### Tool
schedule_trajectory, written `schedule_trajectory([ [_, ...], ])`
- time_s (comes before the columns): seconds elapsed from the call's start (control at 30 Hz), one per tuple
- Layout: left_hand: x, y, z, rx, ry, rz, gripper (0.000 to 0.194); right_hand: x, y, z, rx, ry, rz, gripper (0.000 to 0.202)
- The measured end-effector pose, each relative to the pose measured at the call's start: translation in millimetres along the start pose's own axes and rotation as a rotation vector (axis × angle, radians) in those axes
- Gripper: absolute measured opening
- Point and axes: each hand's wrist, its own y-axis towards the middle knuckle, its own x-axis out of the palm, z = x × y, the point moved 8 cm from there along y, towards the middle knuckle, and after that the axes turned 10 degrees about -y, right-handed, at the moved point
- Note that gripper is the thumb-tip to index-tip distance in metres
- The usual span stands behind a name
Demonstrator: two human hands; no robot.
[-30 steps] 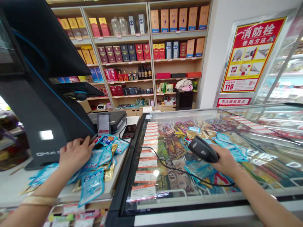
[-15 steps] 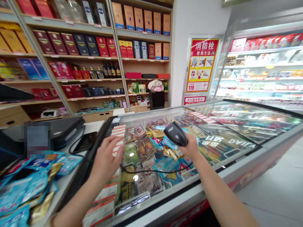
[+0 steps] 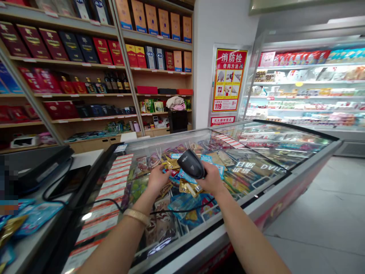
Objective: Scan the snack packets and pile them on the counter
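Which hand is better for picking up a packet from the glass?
Probably the left hand: it is close to the packets, while the right hand is busy holding the black scanner.

Scanner (image 3: pixel 191 164): black, handheld, smooth rounded body, tilted, head toward upper left of view, gripped in right fingers (image 3: pixel 203 183) above the freezer glass (image 3: pixel 151 236). Packets (image 3: pixel 189 187): small, shiny, mostly blue and gold, loose overlapping pile on the glass, below and around the scanner, partly hidden by it; left fingers (image 3: pixel 164 176) at pile's left edge, contact unclear
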Motion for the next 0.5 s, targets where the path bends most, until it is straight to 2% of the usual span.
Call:
schedule_trajectory([
  [0.1,2.0,-0.3,-9.6,-0.066,-0.069,0.013,0.037,3.4,-0.5,-1.0,-0.002,0.008,-0.03,0.02],
  [0.23,-9.8,-6.2,-26.5,-0.19,-0.182,0.007,0.033,4.8,-0.7,-1.8,-0.003,0.003,-0.048,0.018],
  [0.37,-34.7,-20.8,-41.4,-0.337,-0.322,-0.064,0.011,3.4,-0.3,-4.6,-0.007,0.014,-0.043,0.019],
  [0.5,-68.5,-37.5,-49.8,-0.426,-0.519,-0.049,0.017,5.5,-1.0,-9.0,-0.036,0.034,-0.053,0.019],
])
